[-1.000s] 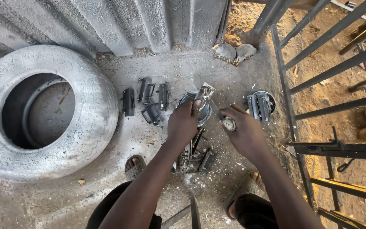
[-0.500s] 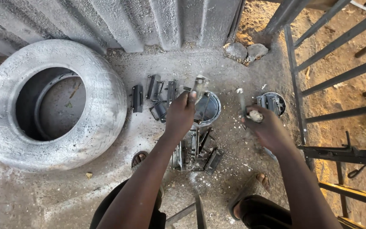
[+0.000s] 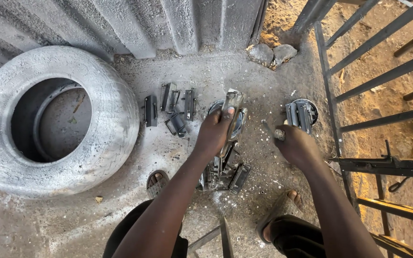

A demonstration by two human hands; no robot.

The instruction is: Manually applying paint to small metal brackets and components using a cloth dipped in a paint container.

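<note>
My left hand (image 3: 213, 134) grips a small metal bracket piece (image 3: 232, 102), held upright over a round metal dish (image 3: 216, 106) on the ground. My right hand (image 3: 296, 145) is closed around a short thin tool (image 3: 269, 130) whose tip points up and left, a little right of the bracket. Below the left hand lies a heap of dark metal pieces (image 3: 225, 169). More of these pieces (image 3: 170, 107) lie in a row to the left of the dish.
A large pale dusty tyre (image 3: 58, 119) lies flat at left. A second round dish holding metal pieces (image 3: 301, 113) sits at right. A metal gate frame (image 3: 383, 138) runs along the right side. Corrugated wall and two stones (image 3: 272, 53) stand behind. My sandalled feet (image 3: 156, 181) rest below.
My right hand swung out to the right toward the second dish and came back partway with the tool. My left hand stayed at the dish and tilted the bracket more upright.
</note>
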